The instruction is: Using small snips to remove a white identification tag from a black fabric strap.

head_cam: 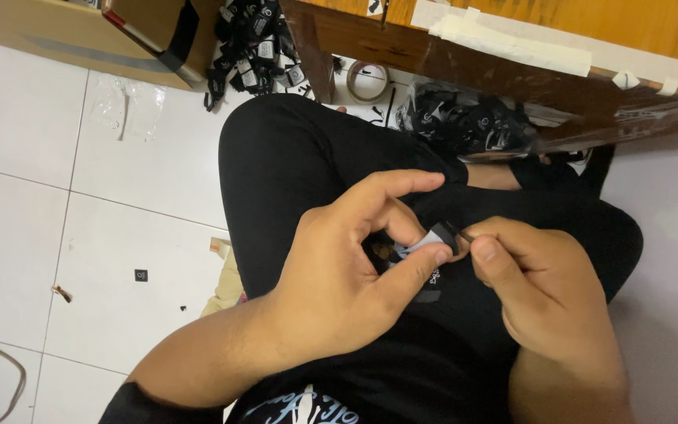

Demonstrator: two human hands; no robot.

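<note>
Small black-and-white clip piece (435, 235) sits pinched between both hands, held over the person's lap, roughly mid-frame; it's tiny & mostly covered, so exact shape can't be told; a pale flat part shows w/ a dark end toward the right hand.

Left hand (347, 283) comes in from lower left; thumb & forefinger curl round the piece from above & below, other fingers tucked; it's clamped on the pale end. Right hand (547, 302) comes from lower right; thumb and fingertip close on the dark end, a thin dark tip poking out at approx. the thumb nail. Hands are together, fingertips nearly touching across the piece.

Key relation: the piece's long axis looks to run left-to-right, slightly tilted, bridging the two grips; left hand covers more of it, right hand has only the end; neither is nearer in any real sense, both are on it.

Underneath: black trousers (292, 173), legs crossed on a white tiled floor (33, 157). Beyond the knees: a clear bag of black parts (464, 122) just under a wooden table edge (512, 71); a second heap of black parts (256, 43) near a cardboard box (96, 31); a tape roll (368, 81) between the two heaps. One small black square piece (141, 275) lies alone on the tiles, well apart from the hands.
</note>
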